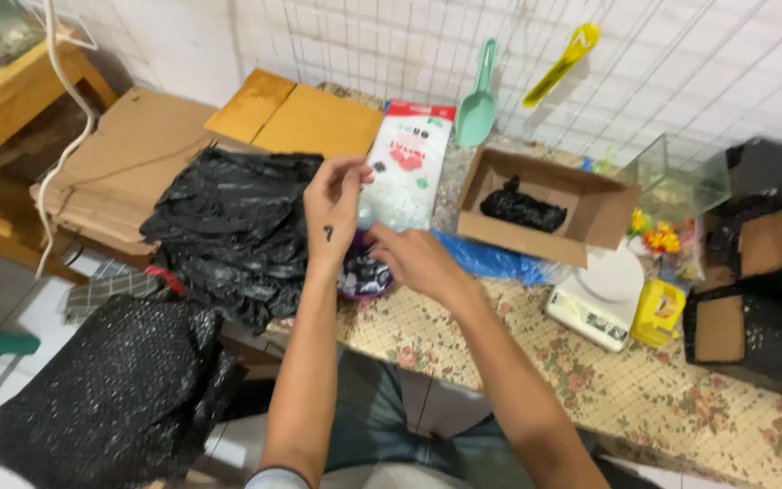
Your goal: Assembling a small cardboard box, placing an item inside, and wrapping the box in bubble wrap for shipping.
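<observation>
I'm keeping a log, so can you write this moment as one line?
left hand: raised, fingers pinched | right hand: at purple bowl | black bags: beside | scale: idle

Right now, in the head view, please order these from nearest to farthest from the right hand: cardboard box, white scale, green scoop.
From the right hand:
1. Cardboard box, just to its right.
2. White scale, farther right, on the table.
3. Green scoop, hanging on the wall behind.

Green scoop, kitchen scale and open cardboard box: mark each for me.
green scoop (477, 113), head view, on its bowl.
kitchen scale (601, 299), head view, on its white body.
open cardboard box (601, 213), head view, on its right flap.
</observation>
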